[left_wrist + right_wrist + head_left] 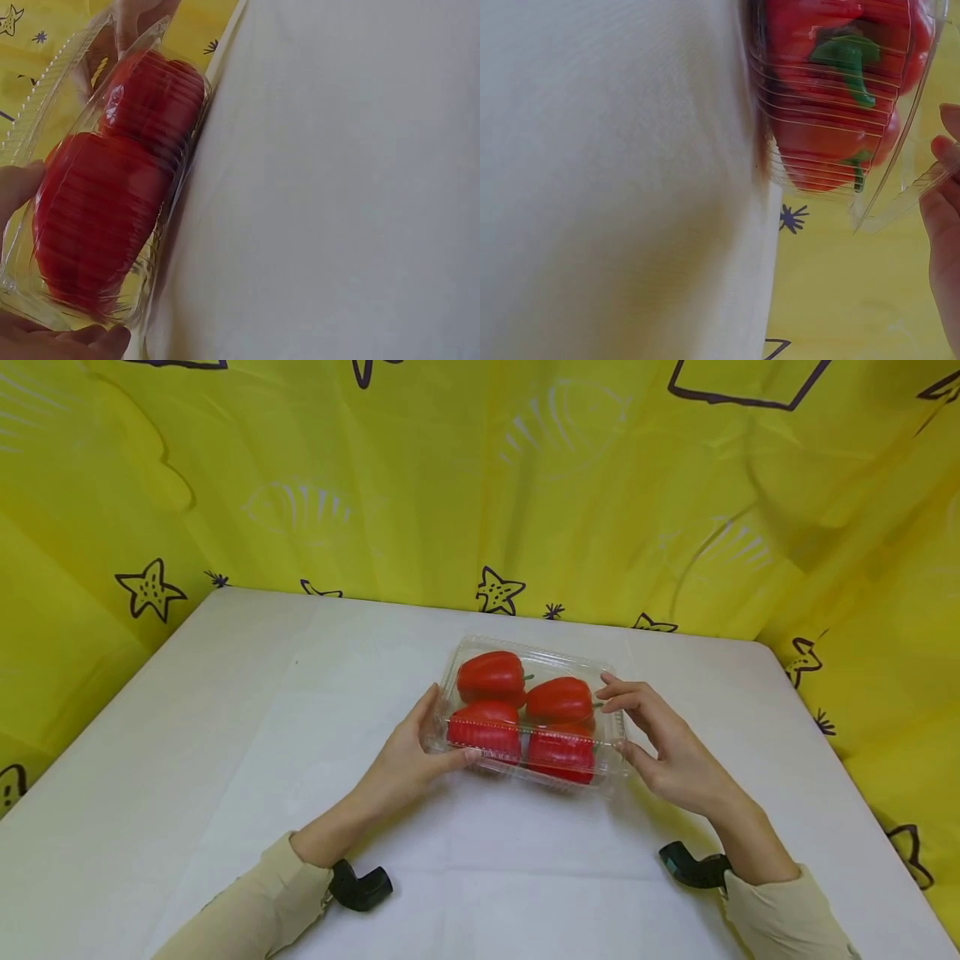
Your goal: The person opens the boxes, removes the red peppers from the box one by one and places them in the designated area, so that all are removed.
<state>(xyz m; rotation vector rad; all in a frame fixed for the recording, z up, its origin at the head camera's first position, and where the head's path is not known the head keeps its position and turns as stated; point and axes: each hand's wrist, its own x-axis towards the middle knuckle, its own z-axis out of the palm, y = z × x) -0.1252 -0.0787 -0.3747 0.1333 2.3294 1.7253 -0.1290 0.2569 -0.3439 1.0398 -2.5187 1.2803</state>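
Observation:
A clear plastic clamshell container [542, 653] sits on the table, several red bell peppers [491, 675] inside it. My left hand [405, 756] grips its left end, thumb over the front rim and fingers at the side. At the right end, my right hand [675, 758] pinches the lid's edge [922, 184] between thumb and fingers. The right wrist view shows green stems [851, 64] through the ribbed wall. In the left wrist view, two peppers [101, 210] show through the plastic, and the lid's rim stands apart from the base.
A white cloth covers the table [315, 710]. Yellow curtains [420, 510] with dark starfish drawings hang behind it and along both sides. Black curved pieces [362, 887] are worn at both wrists, by the beige sleeves [255, 897].

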